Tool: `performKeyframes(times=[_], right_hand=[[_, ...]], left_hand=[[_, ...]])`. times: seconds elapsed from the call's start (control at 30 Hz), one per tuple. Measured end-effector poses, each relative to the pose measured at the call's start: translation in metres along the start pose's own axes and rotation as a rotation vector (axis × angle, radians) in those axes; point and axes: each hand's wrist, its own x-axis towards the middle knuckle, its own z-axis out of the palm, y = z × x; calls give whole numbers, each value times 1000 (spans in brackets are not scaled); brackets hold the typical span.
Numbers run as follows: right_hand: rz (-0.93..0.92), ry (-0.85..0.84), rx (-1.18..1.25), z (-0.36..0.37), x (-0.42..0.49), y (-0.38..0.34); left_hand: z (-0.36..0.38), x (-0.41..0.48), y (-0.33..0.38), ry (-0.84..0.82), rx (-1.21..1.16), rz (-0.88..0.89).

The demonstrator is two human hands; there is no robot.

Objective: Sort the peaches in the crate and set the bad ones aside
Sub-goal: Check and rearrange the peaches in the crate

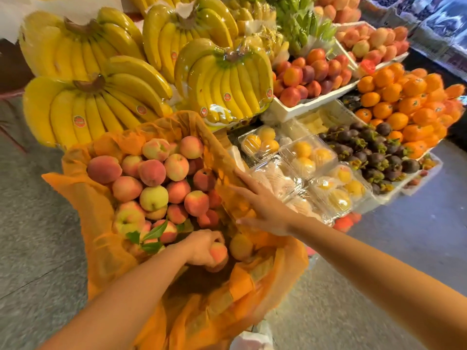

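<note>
Banana bunches (101,104) take up the far side and sit tight against the far rim of the crate. Several bananas carry red oval stickers (78,121); the print is too small to read.

The crate (98,215) sits in front of me. It is lined with orange mesh that spills over every rim, so the hard edges are hidden. Bare pavement (32,198) lies along its left side. On the right it is hemmed in by clear clamshell packs (303,157) of yellow fruit, just beside the rim. Beyond them are mangosteens (374,152), oranges (409,102) and a white tray of nectarines (310,72).

Peaches (154,180) are heaped high at the far and left parts of the crate, with a few green leaves (154,232) among them. The near end is a dark hollow with room to reach in.

My right hand (262,210) lies flat, fingers straight and spread, and presses the mesh down on the right rim. It holds nothing.

My left hand (204,246) is low at the edge of the hollow, fingers curled round one pink-and-yellow peach (218,252). A yellower one lies just to its right.
</note>
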Motion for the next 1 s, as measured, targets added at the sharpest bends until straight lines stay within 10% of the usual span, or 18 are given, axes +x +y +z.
performKeyframes(times=[0.27, 0.53, 1.0], right_hand=[[2, 11, -78, -5, 15, -1], [-122, 46, -135, -4, 85, -40], [22, -325, -103, 21, 138, -52]], left_hand=[[-57, -55, -12, 332, -344, 37], [-116, -99, -57, 977, -186, -210], [-117, -128, -102, 753, 332, -341]])
